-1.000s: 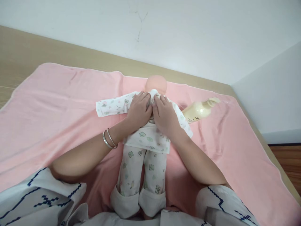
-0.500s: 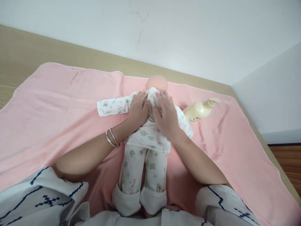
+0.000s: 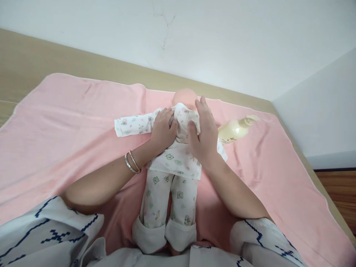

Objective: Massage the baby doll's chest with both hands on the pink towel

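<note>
A baby doll (image 3: pixel 184 97) lies with its head at the far side, its face hidden by cloth. It wears a white printed top (image 3: pixel 175 159) and matching trousers (image 3: pixel 158 196) with turned-up cuffs. My left hand (image 3: pixel 164 129) lies on the left side of the doll's chest, its fingers stretched out over the top. Above the other side of the chest, my right hand (image 3: pixel 204 135) is tilted on edge, fingers together and thumb apart, holding nothing. The doll's left-hand sleeve stretches out sideways; the other sleeve is mostly behind my right hand.
A pale yellow pump bottle (image 3: pixel 236 129) lies on its side just right of the doll. Under everything spreads a pink blanket (image 3: pixel 83 122) on a wooden surface (image 3: pixel 83 61). A white wall (image 3: pixel 222 44) rises behind, with another at the right.
My right hand has lifted off the doll's chest and moved right, turning on edge and uncovering the chest cloth. My left hand stays almost where it was.
</note>
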`<state>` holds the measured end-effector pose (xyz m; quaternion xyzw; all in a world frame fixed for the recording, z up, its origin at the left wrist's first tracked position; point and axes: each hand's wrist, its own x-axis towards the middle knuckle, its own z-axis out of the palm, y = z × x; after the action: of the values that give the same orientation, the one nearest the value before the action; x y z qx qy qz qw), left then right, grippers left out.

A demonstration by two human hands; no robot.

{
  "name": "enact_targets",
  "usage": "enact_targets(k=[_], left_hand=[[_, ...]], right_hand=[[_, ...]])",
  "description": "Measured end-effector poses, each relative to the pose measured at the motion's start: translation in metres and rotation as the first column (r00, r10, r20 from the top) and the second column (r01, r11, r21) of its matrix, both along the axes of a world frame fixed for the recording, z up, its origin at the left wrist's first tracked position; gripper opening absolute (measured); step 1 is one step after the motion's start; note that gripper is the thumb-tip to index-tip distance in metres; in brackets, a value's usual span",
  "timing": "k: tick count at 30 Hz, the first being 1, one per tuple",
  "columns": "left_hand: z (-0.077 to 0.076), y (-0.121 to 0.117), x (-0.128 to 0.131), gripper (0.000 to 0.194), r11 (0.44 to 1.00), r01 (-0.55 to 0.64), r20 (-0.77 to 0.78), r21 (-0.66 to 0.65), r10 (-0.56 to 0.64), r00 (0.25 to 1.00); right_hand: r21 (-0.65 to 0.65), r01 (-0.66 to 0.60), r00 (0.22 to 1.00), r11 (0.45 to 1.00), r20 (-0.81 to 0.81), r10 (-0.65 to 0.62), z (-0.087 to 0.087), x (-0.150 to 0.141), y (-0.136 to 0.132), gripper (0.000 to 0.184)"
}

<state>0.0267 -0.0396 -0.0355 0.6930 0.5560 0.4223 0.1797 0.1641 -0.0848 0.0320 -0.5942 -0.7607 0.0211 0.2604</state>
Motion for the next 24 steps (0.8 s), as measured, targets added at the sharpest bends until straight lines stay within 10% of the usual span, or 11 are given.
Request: enact_targets(k=[6, 12, 24], left_hand=[[0.0, 0.0, -0.001, 0.044, 1.0, 0.0, -0.024, 0.002, 0.0, 1.0], [-0.002, 0.001, -0.001, 0.046, 1.0, 0.008, -0.023, 0.004, -0.008, 1.0], [0.024, -0.034, 0.019, 0.053, 0.998, 0.046, -0.336, 0.047, -0.027, 0.941]], right_hand=[[-0.198, -0.082, 0.995, 0.977, 0.043, 0.093, -0.006, -0.004, 0.006, 0.055], [-0.006, -0.038, 0.998, 0.999, -0.043, 0.038, -0.001, 0.0, 0.002, 0.061], [-0.158, -0.106, 0.987, 0.982, -0.137, 0.084, -0.019, 0.0, 0.027, 0.054]])
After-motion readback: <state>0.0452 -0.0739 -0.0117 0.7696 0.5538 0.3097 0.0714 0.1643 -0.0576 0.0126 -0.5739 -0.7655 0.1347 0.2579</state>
